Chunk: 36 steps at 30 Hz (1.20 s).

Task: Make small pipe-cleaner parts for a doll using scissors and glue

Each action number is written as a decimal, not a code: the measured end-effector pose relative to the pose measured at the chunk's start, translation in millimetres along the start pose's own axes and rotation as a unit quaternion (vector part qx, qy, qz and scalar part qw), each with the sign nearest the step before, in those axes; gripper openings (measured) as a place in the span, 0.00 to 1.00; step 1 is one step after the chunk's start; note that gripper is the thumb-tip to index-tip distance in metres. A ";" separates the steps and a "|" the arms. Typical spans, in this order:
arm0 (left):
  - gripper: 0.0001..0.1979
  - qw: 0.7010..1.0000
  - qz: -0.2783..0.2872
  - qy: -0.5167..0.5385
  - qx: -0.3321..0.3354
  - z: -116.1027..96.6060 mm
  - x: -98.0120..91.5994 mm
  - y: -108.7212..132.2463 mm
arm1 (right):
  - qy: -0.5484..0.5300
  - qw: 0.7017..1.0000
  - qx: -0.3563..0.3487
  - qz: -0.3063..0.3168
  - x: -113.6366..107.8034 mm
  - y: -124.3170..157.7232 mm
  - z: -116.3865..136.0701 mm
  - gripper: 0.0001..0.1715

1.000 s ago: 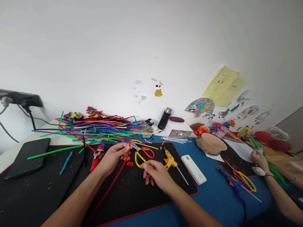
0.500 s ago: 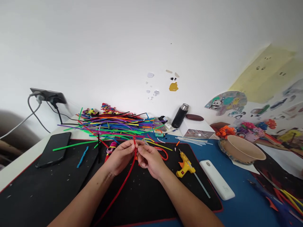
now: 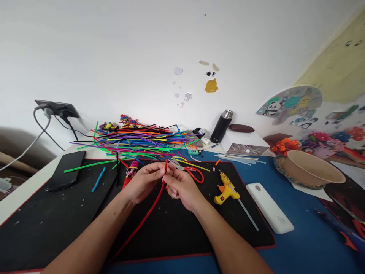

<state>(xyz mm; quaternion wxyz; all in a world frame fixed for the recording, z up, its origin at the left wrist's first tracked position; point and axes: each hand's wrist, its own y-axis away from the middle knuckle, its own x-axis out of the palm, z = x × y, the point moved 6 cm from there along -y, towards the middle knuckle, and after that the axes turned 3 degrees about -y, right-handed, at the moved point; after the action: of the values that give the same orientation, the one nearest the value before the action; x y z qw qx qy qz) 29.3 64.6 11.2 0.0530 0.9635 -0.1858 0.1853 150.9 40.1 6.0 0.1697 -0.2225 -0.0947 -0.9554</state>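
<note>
My left hand [image 3: 142, 182] and my right hand [image 3: 180, 187] meet over the black mat [image 3: 71, 213], and both pinch the top end of a long red pipe cleaner [image 3: 148, 215]. The red stem runs down and to the left, toward the mat's near edge. Its tip pokes up just above my fingers. Right behind my hands lie scissors with red and yellow handles [image 3: 191, 172]. A yellow glue gun [image 3: 226, 190] rests on the mat to the right of my right hand.
A heap of coloured pipe cleaners [image 3: 134, 144] lies at the back by the wall. A black phone [image 3: 67, 174] lies at left, a white power bank [image 3: 269, 212] at right, with a beige bowl [image 3: 312, 169], a black flask [image 3: 221, 126] and a white box [image 3: 242, 144] behind.
My right hand left the mat near the scissors and joined my left hand on the red pipe cleaner's end. The view swung to the left, so the other person's hands left the picture.
</note>
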 end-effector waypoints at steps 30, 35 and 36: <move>0.17 0.961 -0.120 -0.230 0.093 -21.4 7.3 6.7 | 0.484 0.824 -0.242 -0.168 -7.5 14.1 31.4 0.11; 0.15 0.958 -0.123 -0.236 0.105 -22.4 6.2 8.0 | 0.438 0.863 -0.213 -0.132 -9.1 10.5 25.1 0.10; 0.14 0.960 -0.124 -0.228 0.105 -22.1 5.0 8.0 | 0.416 0.878 -0.204 -0.119 -9.3 9.5 24.5 0.10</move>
<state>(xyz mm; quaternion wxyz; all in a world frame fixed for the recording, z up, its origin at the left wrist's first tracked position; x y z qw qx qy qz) 23.2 59.3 33.8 -0.0691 0.9958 -0.0519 -0.0285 171.9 40.3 24.4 0.0292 0.1791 0.1563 -0.9709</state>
